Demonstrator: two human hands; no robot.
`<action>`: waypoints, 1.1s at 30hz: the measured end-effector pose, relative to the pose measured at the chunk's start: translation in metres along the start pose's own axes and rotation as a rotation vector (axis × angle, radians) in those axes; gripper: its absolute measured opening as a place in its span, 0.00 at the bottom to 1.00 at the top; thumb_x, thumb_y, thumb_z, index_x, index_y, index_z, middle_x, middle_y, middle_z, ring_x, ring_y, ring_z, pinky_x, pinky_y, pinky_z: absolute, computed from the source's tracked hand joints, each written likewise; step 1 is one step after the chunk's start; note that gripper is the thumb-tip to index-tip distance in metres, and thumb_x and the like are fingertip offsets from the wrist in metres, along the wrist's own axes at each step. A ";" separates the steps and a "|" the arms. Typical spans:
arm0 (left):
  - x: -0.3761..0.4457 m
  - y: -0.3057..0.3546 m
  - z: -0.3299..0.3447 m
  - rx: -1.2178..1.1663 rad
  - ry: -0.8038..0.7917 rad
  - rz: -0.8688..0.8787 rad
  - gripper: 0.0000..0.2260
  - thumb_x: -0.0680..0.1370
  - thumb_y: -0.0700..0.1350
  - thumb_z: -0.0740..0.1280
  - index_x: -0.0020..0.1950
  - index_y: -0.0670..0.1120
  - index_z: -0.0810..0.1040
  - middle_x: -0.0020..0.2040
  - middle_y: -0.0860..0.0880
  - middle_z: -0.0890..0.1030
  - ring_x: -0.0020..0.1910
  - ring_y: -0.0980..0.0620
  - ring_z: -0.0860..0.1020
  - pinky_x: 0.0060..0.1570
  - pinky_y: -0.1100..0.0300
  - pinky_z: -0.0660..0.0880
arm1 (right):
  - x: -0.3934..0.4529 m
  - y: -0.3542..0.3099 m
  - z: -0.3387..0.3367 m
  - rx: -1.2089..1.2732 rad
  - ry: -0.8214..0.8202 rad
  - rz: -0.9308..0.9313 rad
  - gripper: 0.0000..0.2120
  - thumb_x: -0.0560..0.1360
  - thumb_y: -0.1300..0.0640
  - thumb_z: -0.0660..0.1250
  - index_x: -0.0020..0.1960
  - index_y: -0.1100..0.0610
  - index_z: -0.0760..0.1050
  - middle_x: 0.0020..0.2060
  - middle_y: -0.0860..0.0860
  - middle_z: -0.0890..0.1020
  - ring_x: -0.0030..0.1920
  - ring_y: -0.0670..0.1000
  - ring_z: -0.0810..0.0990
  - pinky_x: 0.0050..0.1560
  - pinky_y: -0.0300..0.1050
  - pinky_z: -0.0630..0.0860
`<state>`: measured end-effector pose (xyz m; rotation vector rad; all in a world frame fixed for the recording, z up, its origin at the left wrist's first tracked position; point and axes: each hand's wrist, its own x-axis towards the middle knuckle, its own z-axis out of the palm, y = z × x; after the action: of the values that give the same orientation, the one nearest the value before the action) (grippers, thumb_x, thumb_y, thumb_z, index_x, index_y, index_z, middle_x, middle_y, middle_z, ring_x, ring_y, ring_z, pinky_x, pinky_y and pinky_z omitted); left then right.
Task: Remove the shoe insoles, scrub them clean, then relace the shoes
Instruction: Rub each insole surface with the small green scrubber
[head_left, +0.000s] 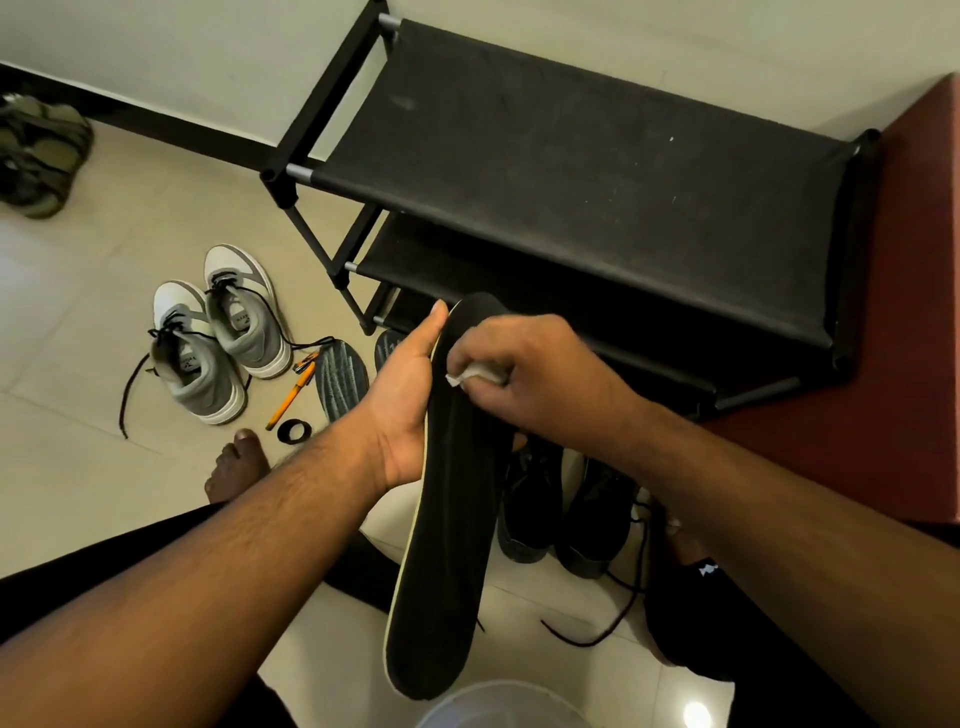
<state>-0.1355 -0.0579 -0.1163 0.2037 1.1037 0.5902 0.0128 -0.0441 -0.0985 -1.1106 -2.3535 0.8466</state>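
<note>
Bare floor (104, 291) lies open left of the grey sneakers (218, 338). Nearer the middle, a pen (291, 395), a black ring (294, 430) and a patterned insole (340, 382) crowd the tiles. The black shoe rack (597, 171) blocks the far side; black shoes (566, 509) sit beneath the arms.
</note>
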 end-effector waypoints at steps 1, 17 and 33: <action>0.000 -0.002 0.001 0.008 -0.012 0.000 0.32 0.77 0.70 0.56 0.51 0.45 0.87 0.49 0.38 0.84 0.47 0.41 0.82 0.54 0.43 0.76 | 0.002 0.006 -0.004 0.012 0.040 0.065 0.05 0.73 0.64 0.70 0.46 0.57 0.81 0.42 0.48 0.82 0.44 0.44 0.79 0.47 0.40 0.77; 0.000 -0.009 0.006 0.033 -0.033 0.003 0.31 0.78 0.70 0.55 0.56 0.47 0.85 0.52 0.40 0.84 0.54 0.42 0.81 0.61 0.39 0.75 | 0.005 0.010 -0.010 0.264 0.218 0.363 0.05 0.69 0.64 0.73 0.42 0.55 0.80 0.39 0.45 0.82 0.42 0.42 0.80 0.41 0.34 0.76; 0.000 -0.009 0.009 0.031 0.022 0.037 0.30 0.78 0.69 0.55 0.58 0.48 0.85 0.56 0.39 0.83 0.57 0.41 0.80 0.60 0.36 0.74 | 0.008 0.024 -0.018 0.257 0.247 0.452 0.07 0.70 0.67 0.71 0.41 0.55 0.80 0.39 0.45 0.81 0.39 0.38 0.79 0.34 0.29 0.73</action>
<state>-0.1243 -0.0640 -0.1157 0.2454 1.1329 0.6093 0.0316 -0.0194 -0.1004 -1.5581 -1.7613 1.0569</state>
